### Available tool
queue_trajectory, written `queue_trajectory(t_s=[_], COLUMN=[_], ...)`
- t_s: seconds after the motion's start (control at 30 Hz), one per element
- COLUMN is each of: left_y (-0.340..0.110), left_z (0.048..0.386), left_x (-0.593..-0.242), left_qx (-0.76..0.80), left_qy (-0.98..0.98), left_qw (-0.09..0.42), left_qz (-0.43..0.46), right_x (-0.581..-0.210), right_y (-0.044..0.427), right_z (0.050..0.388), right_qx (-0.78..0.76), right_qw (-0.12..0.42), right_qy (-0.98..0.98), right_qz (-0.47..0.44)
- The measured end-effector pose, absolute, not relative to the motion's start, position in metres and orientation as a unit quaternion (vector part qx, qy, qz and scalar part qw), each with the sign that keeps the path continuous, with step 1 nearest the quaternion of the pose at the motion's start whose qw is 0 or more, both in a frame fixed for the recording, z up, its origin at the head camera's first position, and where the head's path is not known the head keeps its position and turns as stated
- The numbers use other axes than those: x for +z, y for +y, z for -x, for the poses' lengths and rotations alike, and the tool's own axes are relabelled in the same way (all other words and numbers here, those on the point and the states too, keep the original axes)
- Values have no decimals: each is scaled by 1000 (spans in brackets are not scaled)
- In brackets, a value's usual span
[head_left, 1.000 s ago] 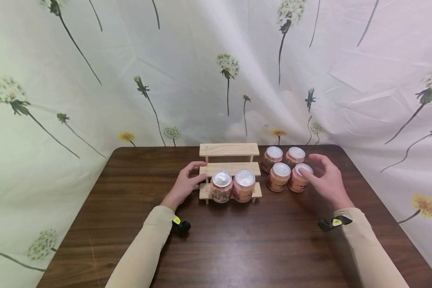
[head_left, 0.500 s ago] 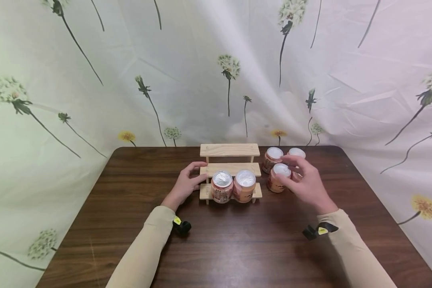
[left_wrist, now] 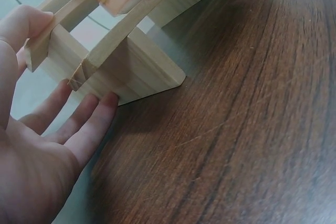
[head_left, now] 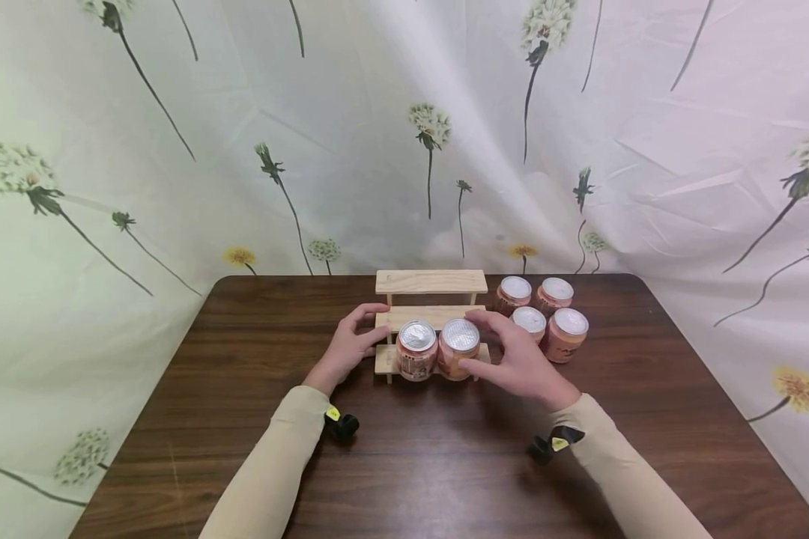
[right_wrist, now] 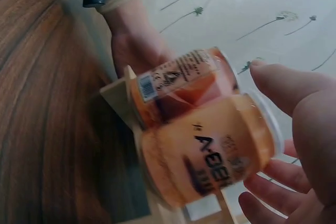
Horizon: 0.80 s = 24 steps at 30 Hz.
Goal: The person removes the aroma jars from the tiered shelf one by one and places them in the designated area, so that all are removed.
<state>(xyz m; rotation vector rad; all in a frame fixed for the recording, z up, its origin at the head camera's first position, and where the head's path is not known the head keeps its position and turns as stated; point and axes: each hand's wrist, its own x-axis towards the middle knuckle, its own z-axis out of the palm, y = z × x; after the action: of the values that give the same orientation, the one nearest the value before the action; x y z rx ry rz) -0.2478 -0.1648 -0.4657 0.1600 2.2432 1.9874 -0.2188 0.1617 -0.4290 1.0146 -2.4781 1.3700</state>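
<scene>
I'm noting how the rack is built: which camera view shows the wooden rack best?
The head view: all three shelves of the wooden rack show there, though two jars partly cover the lowest. The left wrist view shows mainly one end, close up; the right wrist view, only small blurred parts near the jars.

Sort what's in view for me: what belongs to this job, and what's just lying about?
Seems to belong to the job:
wooden rack, held by the left grip
two cans on it, right grip at one
four similar cans beside it, likely

Just there:
dark wood table
dandelion-print cloth
black wrist devices
</scene>
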Motion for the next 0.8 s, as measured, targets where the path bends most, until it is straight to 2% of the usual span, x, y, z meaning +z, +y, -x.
queue_trajectory(t_s=[0.17, 0.4, 0.6, 0.8], left_y=[-163, -164, -163, -167], left_z=[242, 243, 243, 258], left_x=[-456, -455, -454, -479], left_qx=[654, 654, 653, 651], left_qy=[751, 751, 752, 754], left_qw=[73, 76, 76, 79], left_qz=[-53, -51, -50, -38], right_x=[-436, -443, -449, -450], right_y=[153, 147, 143, 139], right_z=[220, 224, 225, 223], right_qx=[458, 483, 477, 493], right_qw=[72, 48, 64, 68], right_qy=[-823, -822, -830, -827], right_qz=[-329, -297, -281, -262])
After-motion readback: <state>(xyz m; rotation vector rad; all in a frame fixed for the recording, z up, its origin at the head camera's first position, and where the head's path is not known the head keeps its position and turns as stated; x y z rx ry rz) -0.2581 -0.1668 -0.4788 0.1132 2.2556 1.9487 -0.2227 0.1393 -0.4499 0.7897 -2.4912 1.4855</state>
